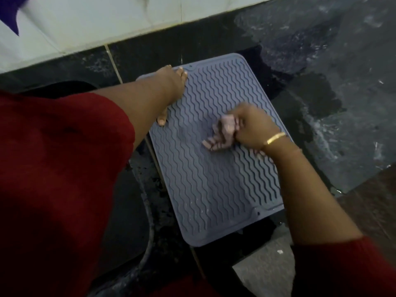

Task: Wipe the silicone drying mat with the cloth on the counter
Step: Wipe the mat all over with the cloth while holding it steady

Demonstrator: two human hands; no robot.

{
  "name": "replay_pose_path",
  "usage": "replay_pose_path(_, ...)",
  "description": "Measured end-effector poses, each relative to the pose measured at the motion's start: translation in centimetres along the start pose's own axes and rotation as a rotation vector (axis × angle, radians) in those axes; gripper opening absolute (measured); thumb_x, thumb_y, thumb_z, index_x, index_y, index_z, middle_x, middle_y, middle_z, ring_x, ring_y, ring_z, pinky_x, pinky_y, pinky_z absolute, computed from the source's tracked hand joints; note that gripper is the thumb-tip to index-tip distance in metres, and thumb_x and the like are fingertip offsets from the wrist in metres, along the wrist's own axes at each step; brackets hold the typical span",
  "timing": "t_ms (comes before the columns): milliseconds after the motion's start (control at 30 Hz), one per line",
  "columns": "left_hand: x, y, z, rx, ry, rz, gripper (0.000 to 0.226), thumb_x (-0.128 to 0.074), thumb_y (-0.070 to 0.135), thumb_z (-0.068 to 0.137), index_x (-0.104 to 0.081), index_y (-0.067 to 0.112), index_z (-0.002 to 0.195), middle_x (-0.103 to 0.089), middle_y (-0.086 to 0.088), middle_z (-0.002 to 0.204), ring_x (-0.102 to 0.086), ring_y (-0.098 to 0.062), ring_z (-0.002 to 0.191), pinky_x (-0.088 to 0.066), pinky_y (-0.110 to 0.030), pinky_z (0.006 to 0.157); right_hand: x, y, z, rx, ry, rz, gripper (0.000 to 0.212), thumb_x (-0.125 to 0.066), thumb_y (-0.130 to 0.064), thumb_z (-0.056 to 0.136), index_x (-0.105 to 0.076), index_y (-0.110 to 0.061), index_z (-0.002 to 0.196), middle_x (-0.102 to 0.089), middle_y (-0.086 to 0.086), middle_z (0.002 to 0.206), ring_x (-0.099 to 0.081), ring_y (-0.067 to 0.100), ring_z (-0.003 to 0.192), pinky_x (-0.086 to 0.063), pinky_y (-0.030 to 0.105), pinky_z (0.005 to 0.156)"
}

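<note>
A grey-blue silicone drying mat (210, 185) with wavy ridges lies flat on the dark stone counter (342, 103). My left hand (173, 86) presses flat on the mat's far left corner, fingers spread over its edge. Near the mat's middle right, my right hand (252, 129) is closed around a small bunched pale cloth (225, 133), which touches the ridges. A gold bangle sits on that wrist. The near part of the mat glistens with a few wet streaks.
A white tiled wall (107, 22) runs along the back of the counter. A dark round sink rim (147, 221) curves to the left of the mat. The counter to the right looks wet and smeared. My red sleeves fill the lower corners.
</note>
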State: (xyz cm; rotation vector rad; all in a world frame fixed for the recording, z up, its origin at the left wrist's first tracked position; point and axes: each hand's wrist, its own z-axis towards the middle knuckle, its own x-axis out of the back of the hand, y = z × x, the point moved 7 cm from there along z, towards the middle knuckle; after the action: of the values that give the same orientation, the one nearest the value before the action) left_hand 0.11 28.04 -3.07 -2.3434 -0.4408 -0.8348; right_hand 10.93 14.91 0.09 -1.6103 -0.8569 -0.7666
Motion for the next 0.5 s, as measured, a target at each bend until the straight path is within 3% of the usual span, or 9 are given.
replay_pose_path(67, 0.1, 0.1, -0.2, 0.002, 0.011, 0.006, 0.097, -0.069, 0.019, 0.083, -0.002, -0.002, 0.150, -0.002, -0.019, 0.158, -0.010, -0.030, 0.145, -0.015, -0.039, 0.119, 1.4, -0.7, 3.4, 0.029, 0.159, 0.009, 0.032, -0.062, -0.023, 0.084, -0.063, -0.015, 0.115, -0.056, 0.012, 0.113, -0.052, 0.024, 0.106, -0.041, 0.032, 0.097)
replay_pose_path(133, 0.2, 0.4, -0.2, -0.005, 0.010, 0.039, 0.095, -0.068, 0.020, 0.084, -0.003, -0.002, 0.150, -0.003, -0.020, 0.158, -0.012, -0.030, 0.145, -0.018, -0.040, 0.118, 0.2, -1.2, 6.3, 0.019, 0.109, -0.075, 0.044, -0.061, -0.026, 0.084, -0.053, -0.025, 0.128, -0.044, 0.013, 0.132, -0.046, 0.027, 0.120, -0.036, 0.039, 0.108)
replay_pose_path(233, 0.1, 0.4, -0.3, 0.027, 0.017, 0.006, 0.093, -0.064, 0.013, 0.086, 0.002, -0.002, 0.150, -0.002, -0.018, 0.158, -0.012, -0.030, 0.145, -0.016, -0.039, 0.118, -3.6, -0.5, 6.5, -0.051, -0.017, -0.256, 0.044, -0.058, -0.029, 0.085, -0.051, -0.025, 0.129, -0.043, 0.014, 0.132, -0.048, 0.033, 0.119, -0.039, 0.042, 0.105)
replay_pose_path(367, 0.0, 0.2, -1.2, 0.055, 0.020, 0.007, 0.112, -0.077, 0.013, 0.075, 0.005, 0.003, 0.150, -0.001, -0.014, 0.158, -0.010, -0.030, 0.145, -0.015, -0.039, 0.116, -4.6, 1.0, -0.7, -0.036, 0.069, -0.245, 0.031, -0.057, -0.026, 0.084, -0.061, -0.020, 0.114, -0.054, 0.013, 0.116, -0.053, 0.032, 0.106, -0.045, 0.037, 0.089)
replay_pose_path(500, -0.4, 0.1, -1.0, 0.015, -0.016, 0.091, 0.125, -0.083, 0.028, 0.067, 0.007, 0.000, 0.150, 0.004, -0.015, 0.158, -0.008, -0.030, 0.146, -0.013, -0.039, 0.117, -5.4, 1.9, -7.3, -0.082, -0.128, -0.191, 0.039, -0.061, -0.032, 0.080, -0.061, -0.023, 0.118, -0.054, 0.010, 0.120, -0.052, 0.030, 0.110, -0.048, 0.042, 0.094)
